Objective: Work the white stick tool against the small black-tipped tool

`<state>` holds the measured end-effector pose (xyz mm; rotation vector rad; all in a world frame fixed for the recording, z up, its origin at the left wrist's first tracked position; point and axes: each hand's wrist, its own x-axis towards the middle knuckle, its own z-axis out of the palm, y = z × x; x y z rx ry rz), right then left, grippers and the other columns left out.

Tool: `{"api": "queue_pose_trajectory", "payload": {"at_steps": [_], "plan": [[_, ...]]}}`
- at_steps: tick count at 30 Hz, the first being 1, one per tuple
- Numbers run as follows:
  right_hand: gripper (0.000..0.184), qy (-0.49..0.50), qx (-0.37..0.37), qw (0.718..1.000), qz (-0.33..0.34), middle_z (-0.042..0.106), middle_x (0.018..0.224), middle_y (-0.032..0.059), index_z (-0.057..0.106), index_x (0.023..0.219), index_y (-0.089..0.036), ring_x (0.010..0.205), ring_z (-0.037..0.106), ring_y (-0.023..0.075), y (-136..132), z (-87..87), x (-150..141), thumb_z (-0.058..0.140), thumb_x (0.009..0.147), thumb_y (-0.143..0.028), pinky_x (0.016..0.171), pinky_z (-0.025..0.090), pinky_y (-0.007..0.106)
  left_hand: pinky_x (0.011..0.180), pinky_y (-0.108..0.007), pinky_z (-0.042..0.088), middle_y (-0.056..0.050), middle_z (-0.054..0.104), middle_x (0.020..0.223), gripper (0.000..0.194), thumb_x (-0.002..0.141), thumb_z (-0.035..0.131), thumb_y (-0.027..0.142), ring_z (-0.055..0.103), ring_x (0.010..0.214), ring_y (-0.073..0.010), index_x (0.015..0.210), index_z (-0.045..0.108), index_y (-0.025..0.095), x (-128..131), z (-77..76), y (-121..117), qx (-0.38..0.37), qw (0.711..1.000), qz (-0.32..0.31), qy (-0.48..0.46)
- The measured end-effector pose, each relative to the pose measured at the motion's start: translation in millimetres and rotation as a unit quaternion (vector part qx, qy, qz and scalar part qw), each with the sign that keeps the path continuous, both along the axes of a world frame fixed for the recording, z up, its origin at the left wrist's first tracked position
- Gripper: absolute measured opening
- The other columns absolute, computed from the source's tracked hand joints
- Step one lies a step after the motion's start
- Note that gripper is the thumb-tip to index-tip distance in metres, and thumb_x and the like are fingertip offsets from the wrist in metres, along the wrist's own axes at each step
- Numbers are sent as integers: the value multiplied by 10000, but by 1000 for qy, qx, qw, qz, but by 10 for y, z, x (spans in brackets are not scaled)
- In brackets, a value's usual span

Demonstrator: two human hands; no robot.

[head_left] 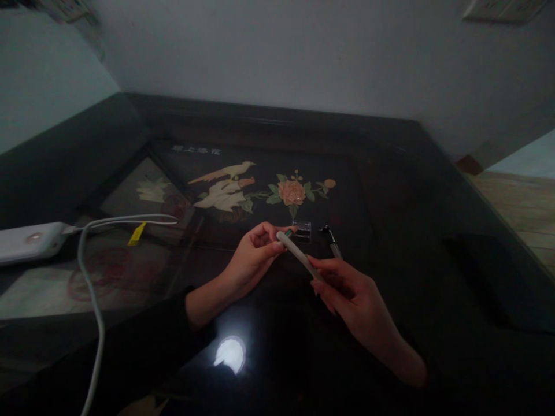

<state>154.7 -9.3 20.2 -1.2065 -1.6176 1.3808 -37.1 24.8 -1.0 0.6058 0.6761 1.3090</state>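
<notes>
My right hand grips a slim, pale, slightly curved object between thumb and fingers; its exact kind cannot be made out. The raised end of that object reaches my left hand, whose thumb and fingers are closed in a pinch. At the left fingertips, a small dark-green cylinder shows, partly covered by the fingers and the pale object. Just beyond lies a small clear, shiny pack on the dark table. To its right, a thin metallic tool-like item has a dark tip, its near end hidden behind my right hand.
A white power bank with a white cable occupies the left side. A yellow tag is near the cable. The glossy black table bears a bird-and-flower picture and reflects a bright lamp. A wall stands behind it.
</notes>
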Motion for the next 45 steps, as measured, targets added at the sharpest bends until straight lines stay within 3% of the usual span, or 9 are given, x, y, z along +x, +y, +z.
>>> {"api": "queue_pose_trajectory", "payload": {"at_steps": [4,13,25,35,39,45], "plan": [[262,14,-17,1000,5,577,676,-31,669,1092,-198,491,449,71,11,1,11,610,839,-225,434,353,198,820,-252,449,-38,720,874,355,536,896,245,639,916,-158,647,571,157,-1,-4,2,-8,1000,4,13],[272,-57,30,997,-47,615,733,5,669,1095,-159,534,495,87,125,-2,23,577,848,-228,452,372,211,698,-185,454,5,696,812,364,521,903,237,615,738,-85,627,564,157,5,-16,8,-13,1000,3,0],[253,7,-2,1000,-7,641,707,-4,684,1070,-194,486,492,78,13,-1,-38,612,830,-231,426,395,201,828,-245,463,-28,730,892,323,568,883,232,647,894,-141,670,584,164,-10,-18,2,1,1000,1,8],[272,-65,42,996,-44,696,837,43,672,1114,-183,675,625,138,113,-11,42,586,862,-237,530,466,232,716,-186,454,-10,708,844,357,530,901,222,623,770,-92,634,567,152,-2,4,1,-17,1000,-1,0],[270,-54,44,997,-34,703,850,40,673,1114,-193,645,614,125,77,-18,25,587,860,-228,517,462,224,780,-224,462,-43,722,893,360,544,894,228,642,860,-133,647,557,155,-1,13,-6,-11,1000,-2,4],[253,-9,20,1000,-3,649,695,2,684,1077,-195,478,493,85,15,3,-23,608,839,-239,414,392,204,890,-281,456,-56,740,935,333,578,877,224,642,1012,-185,669,562,169,3,10,-8,7,1000,2,5]]}}
